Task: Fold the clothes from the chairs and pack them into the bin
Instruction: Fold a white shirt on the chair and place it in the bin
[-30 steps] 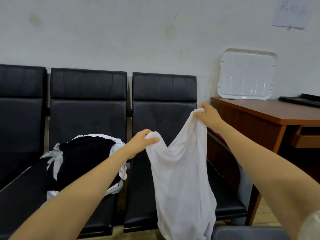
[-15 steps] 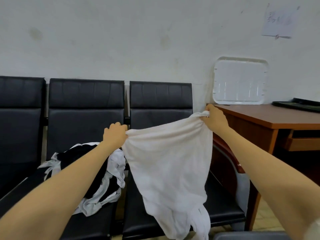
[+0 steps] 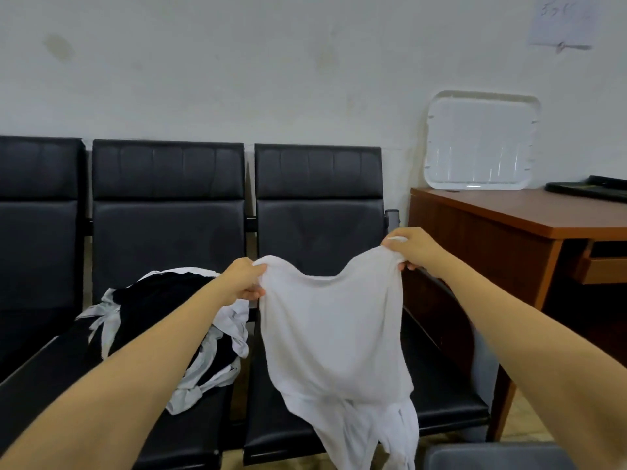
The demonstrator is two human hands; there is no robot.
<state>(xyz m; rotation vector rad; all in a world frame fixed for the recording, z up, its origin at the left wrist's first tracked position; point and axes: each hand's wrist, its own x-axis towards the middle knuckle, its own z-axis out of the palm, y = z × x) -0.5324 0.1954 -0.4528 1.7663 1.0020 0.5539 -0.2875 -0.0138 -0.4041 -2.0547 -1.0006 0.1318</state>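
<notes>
Left hand point(image 3: 245, 279) and right hand point(image 3: 412, 250) each pinch a top corner of the thin white cloth garment point(image 3: 334, 337). It hangs over the black padded chairs point(image 3: 319, 184). Black-and-white clothes pile point(image 3: 163, 320) on the next seat.

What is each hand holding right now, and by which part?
Both hold the white garment by its top edge. The left hand grips one upper corner and the right hand grips the other, with the cloth hanging between them.
</notes>
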